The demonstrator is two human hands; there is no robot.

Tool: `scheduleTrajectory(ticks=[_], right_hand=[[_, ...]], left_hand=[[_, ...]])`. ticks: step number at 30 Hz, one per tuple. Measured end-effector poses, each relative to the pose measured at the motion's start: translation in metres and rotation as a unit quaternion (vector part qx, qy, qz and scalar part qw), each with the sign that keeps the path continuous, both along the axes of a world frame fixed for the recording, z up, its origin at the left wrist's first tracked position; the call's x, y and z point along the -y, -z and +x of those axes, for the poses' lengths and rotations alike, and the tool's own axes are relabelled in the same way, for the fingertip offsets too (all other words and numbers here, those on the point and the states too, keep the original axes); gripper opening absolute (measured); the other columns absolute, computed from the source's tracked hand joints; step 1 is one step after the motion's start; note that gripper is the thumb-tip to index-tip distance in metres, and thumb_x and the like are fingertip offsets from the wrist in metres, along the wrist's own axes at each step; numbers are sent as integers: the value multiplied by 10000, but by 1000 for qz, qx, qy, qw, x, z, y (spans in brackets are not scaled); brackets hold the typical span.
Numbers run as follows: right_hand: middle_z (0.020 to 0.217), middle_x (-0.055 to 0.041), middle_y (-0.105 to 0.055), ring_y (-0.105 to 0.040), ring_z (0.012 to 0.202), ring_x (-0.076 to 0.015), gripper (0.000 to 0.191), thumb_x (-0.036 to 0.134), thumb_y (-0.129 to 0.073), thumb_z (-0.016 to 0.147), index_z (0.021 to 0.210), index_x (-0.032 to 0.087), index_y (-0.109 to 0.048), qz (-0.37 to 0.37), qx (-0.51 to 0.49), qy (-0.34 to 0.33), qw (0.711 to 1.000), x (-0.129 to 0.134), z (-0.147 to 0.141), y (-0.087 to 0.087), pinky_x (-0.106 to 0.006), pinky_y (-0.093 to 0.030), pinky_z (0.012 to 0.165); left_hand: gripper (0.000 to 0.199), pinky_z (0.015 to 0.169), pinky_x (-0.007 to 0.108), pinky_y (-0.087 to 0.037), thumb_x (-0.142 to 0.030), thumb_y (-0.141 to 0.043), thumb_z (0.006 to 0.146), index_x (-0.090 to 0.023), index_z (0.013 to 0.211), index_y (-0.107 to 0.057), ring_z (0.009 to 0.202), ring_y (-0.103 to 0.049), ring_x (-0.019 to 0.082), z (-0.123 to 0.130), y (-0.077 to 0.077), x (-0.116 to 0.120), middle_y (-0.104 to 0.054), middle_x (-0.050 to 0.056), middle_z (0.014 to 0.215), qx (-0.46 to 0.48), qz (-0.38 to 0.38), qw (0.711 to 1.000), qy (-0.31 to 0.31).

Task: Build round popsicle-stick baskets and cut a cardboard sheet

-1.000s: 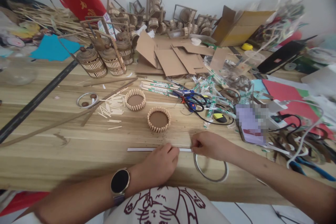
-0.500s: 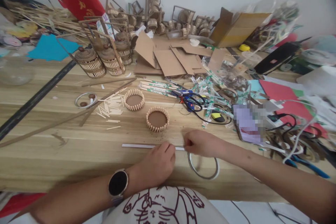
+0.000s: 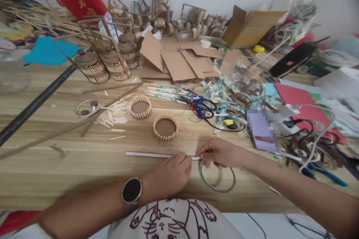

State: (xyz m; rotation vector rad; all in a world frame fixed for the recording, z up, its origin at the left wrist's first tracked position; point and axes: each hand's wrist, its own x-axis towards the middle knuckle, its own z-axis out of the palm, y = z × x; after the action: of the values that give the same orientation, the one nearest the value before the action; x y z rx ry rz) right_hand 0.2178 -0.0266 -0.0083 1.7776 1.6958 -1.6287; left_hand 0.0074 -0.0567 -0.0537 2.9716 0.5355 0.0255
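Note:
A narrow strip with a white tape-like face and a thin brown edge (image 3: 148, 154) lies lengthwise on the table before me. My left hand (image 3: 175, 171), wearing a watch, is closed with its fingertips pressed on the strip's right part. Just right of it, my right hand (image 3: 218, 153) pinches the white tape at the strip's right end. Under that hand lies a thin roll of tape (image 3: 233, 183), partly covered by the fingers. Beyond the hands sit two round trays fenced with short sticks, a nearer one (image 3: 165, 127) and a farther one (image 3: 140, 107).
Loose short sticks (image 3: 114, 114) lie left of the trays. Scissors (image 3: 200, 106), wrappers and a phone (image 3: 262, 130) crowd the right. Cardboard pieces (image 3: 179, 65) lie behind, near lidded stick-sided baskets (image 3: 94, 69). A second tape ring (image 3: 87, 108) lies at left.
My right hand has turned so its fingers show, pinching the tape. My left hand has slid slightly right along the strip. The view has shifted a little.

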Motion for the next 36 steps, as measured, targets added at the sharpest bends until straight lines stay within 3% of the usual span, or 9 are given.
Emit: scheduleTrajectory(ticks=[10, 15, 18, 21, 36], right_hand=[[554, 23, -619, -399, 383, -54, 120, 272, -571, 693, 638, 169, -601, 11, -28, 67, 997, 6, 17, -1, -178, -305, 388], [519, 37, -611, -416, 382, -64, 102, 270, -600, 662, 612, 181, -602, 12, -14, 71, 997, 9, 24, 4, -179, -323, 377], [503, 41, -609, -423, 376, -67, 102, 269, -598, 678, 621, 185, -607, 10, 2, 71, 997, 10, 25, 4, -178, -334, 373], [496, 40, -607, -434, 375, -70, 104, 249, -589, 689, 609, 183, -600, 6, 16, 61, 998, 10, 25, 5, -180, -350, 375], [441, 39, -553, -475, 370, -81, 231, 212, -553, 712, 483, 190, -528, 5, 65, 9, 998, 7, 25, 12, -185, -398, 419]], left_hand=[[180, 747, 326, -516, -118, -458, 983, -77, 1028, -627, 949, -557, 230, 2, 4, 1, -624, 142, 1099, 16, 12, 1000, -12], [223, 773, 323, -513, -130, -438, 993, -63, 1136, -596, 966, -561, 228, 2, 0, 1, -629, 147, 1108, 13, 7, 1000, -15], [276, 769, 321, -514, -133, -415, 1001, -42, 1220, -557, 946, -562, 226, 4, -4, 0, -641, 137, 1038, 13, 11, 1000, -15], [254, 726, 315, -512, -137, -415, 1003, -66, 1170, -592, 916, -566, 225, 7, -6, -1, -642, 115, 977, -6, 12, 1000, -16], [272, 712, 326, -511, -132, -358, 1023, -83, 1142, -597, 947, -574, 225, 11, -8, 0, -648, 115, 1037, -31, -20, 999, -38]])
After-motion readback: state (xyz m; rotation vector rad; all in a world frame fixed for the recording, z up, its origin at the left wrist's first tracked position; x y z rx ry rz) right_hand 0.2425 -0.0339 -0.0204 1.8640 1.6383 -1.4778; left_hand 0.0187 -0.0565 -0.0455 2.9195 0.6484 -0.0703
